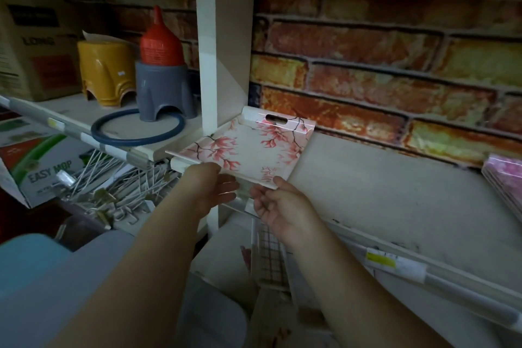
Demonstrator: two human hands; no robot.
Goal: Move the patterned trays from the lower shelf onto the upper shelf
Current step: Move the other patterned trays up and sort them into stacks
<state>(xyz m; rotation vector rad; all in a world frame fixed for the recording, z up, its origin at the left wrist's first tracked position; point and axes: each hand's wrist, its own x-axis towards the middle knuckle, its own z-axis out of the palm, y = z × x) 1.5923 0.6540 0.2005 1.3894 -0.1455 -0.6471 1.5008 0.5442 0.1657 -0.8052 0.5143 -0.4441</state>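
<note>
- Where the white upright post (207, 45) divides the shelving, a floral tray (248, 147) with pink blossoms and a slot handle lies on the upper shelf (395, 192) at its left end, tilted a little, its near edge past the shelf's front lip; the shelf board is pale, dull and scuffed, with a grey rail and a yellow price label (380, 260) along its front.
- Both hands are at the tray's near edge: the left hand (210, 188) lies beneath the near left corner with fingers loosely spread; the right hand (278, 203) pinches the near right corner, thumb on top; the two hands are close together but not touching.
- Behind the shelf runs a brick-patterned backing (381, 70) in reds, oranges and yellows; the light is dim.
- At the far right edge of the same shelf sits a stack of pink patterned trays (505, 178), only partly in view.
- Below the shelf, between the forearms, more trays (268, 260) show, one with a grid pattern; they are blurred and hard to count.
- On the neighbouring shelf to the left stand a yellow stool (106, 70), a grey stool (165, 93) with a red funnel-shaped piece (161, 42) on top, a blue ring (138, 128) and a cardboard box (31, 48).
- Lower left, a mop box (42, 167) sits beside a pile of metal hooks (113, 183).
</note>
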